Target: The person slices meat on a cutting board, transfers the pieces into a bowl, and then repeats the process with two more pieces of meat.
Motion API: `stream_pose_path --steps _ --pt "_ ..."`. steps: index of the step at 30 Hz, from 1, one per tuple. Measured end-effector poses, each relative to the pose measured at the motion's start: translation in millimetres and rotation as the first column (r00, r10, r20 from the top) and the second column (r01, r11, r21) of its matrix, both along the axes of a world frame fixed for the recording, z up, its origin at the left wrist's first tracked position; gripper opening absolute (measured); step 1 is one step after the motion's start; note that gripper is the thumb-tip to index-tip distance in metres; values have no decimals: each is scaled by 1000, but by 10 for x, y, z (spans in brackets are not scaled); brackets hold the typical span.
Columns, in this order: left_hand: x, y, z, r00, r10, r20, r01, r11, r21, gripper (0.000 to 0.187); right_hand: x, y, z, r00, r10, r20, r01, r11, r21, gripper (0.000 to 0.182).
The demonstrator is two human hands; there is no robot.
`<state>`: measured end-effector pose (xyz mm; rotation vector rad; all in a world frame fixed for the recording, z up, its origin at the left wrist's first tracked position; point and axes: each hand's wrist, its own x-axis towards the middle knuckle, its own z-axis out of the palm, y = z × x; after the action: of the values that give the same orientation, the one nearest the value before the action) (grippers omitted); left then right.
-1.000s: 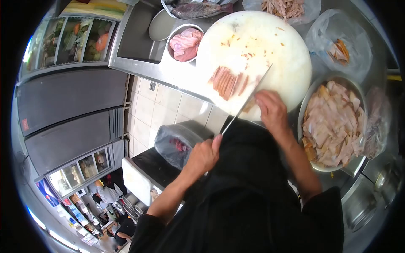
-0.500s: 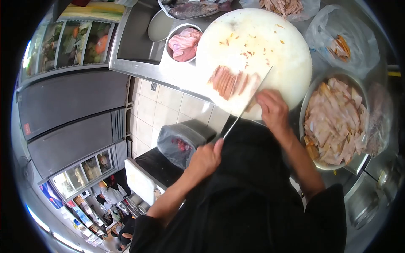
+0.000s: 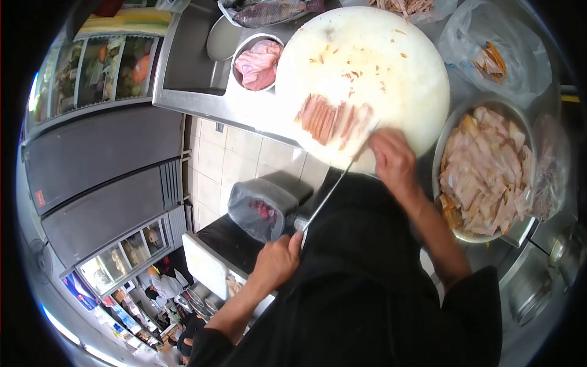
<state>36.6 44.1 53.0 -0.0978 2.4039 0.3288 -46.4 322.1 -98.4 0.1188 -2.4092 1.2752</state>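
I'm seeing the left hand (image 3: 276, 262) gripping the knife (image 3: 333, 183), drawn back off the round cutting board (image 3: 391, 67). The right hand (image 3: 393, 160) is pressing curled fingers beside the meat slices (image 3: 333, 119); what they're pinning is hiding underneath.

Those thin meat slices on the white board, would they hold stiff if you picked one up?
Probably not. The slices look thin and lie flat, so they would likely droop. Their wet-looking surface suggests they are slippery. Each probably weighs little.
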Motion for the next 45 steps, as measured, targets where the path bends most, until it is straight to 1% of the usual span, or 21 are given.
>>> stream_pose_path --steps 2,4,9,13,15,16,20,23,24,25,26,27,28,30,31,33,34,35,37,40,45 --pt "-44 36 -265 997 -52 -63 54 998 30 57 -19 -6 -9 1000 2 2 -2 1000 -14 17" --pt "-259 231 -386 998 -16 -66 22 996 88 57 -20 6 13 1000 -1 13 1 1000 -15 17" --pt "-453 297 -311 985 106 -133 -85 984 157 60 -50 -27 55 999 -6 34 7 1000 -19 15" --pt "-565 26 -126 963 171 -207 -155 984 88 62 -322 -175 -90 994 -99 -55 99 995 7 18" --pt "-610 -177 -145 949 206 -240 -205 978 31 64 -533 -238 -154 991 -125 -51 125 992 -1 19" --pt "-628 -220 -121 937 172 -304 -192 981 -37 65 -585 -260 -171 989 -140 -47 140 990 -3 19" --pt "-588 -434 -212 931 192 -310 -235 966 -105 69 -610 -365 -161 975 -222 24 220 974 61 27" --pt "-400 -420 -360 964 177 -199 -194 978 -72 70 -494 -492 -143 961 -264 80 253 960 123 37" --pt "-370 -281 -292 963 184 -197 -188 982 -5 72 -486 -570 -124 961 -264 80 253 960 121 41" --pt "-368 -194 -243 973 195 -121 -191 981 40 72 -477 -617 -118 961 -264 78 254 960 120 45" --pt "-393 -128 -208 979 198 -47 -194 977 86 73 -476 -651 -195 962 -263 73 255 962 103 58" --pt "-407 -111 -204 980 196 27 -198 971 133 73 -478 -673 -175 956 -285 69 276 954 119 62" --pt "-361 -187 -393 987 158 28 -160 966 201 80 -478 -712 -151 950 -306 65 295 946 136 67" --pt "-472 -241 -401 870 310 382 -419 875 245 85 -500 -773 -102 930 -354 101 333 925 181 79" --pt "-550 -271 -385 762 349 545 -535 813 228 87 -522 -805 -90 918 -381 108 351 909 223 77" --pt "-624 -422 -429 726 319 609 -568 777 270 83 -543 -892 -79 891 -436 124 384 871 306 74" --pt "-665 -495 -490 707 302 640 -575 772 271 82 -579 -925 -58 894 -438 95 410 885 220 59" --pt "-714 -538 -533 689 282 668 -579 768 273 82 -605 -931 -83 891 -443 102 415 884 217 58" --pt "-796 -549 -577 666 240 706 -574 770 279 80 -647 -939 -168 884 -455 111 426 879 214 54" --pt "-916 -506 -685 659 168 733 -546 777 314 78 -662 -904 -214 884 -467 31 457 876 152 47" --pt "-1128 -326 -656 625 90 776 -565 738 369 75 -788 -720 -205 841 -539 -47 540 833 117 44"
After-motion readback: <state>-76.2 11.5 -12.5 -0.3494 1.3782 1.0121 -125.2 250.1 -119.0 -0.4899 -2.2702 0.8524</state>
